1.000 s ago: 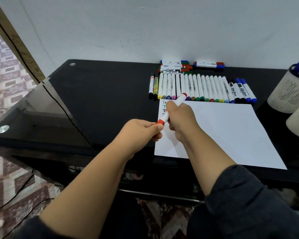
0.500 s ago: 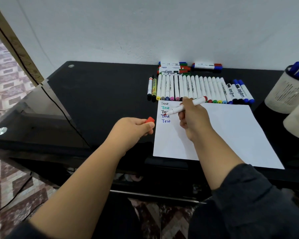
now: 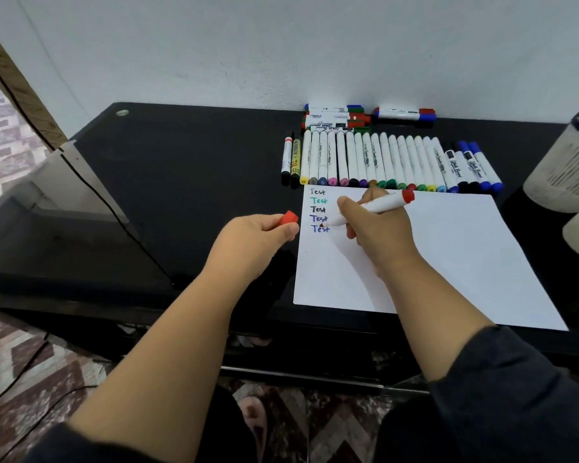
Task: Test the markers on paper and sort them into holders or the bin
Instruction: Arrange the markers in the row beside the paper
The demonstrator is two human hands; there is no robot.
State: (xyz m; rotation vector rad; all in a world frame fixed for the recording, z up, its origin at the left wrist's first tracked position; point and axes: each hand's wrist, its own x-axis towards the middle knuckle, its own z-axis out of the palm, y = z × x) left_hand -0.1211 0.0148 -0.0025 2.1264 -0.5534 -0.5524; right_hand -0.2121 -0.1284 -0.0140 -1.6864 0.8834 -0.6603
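Marker (image 3: 371, 208) tip now nearer the paper (image 3: 448, 255) — red cap (image 3: 288, 217) unchanged.

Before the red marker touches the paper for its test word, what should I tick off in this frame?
1. Cap off: ok, the left hand pinches the red cap.
2. Marker held to write: ok, the right hand grips the red marker, tip pointing down at the paper.
3. Free space under the last "Test": ok, the sheet is blank below it.
4. Tip on the paper: cannot tell, it sits level with the fourth word.
5. Ink flows: cannot tell, no red stroke yet.
6. Holder within reach: ok, a holder stands right of the sheet.
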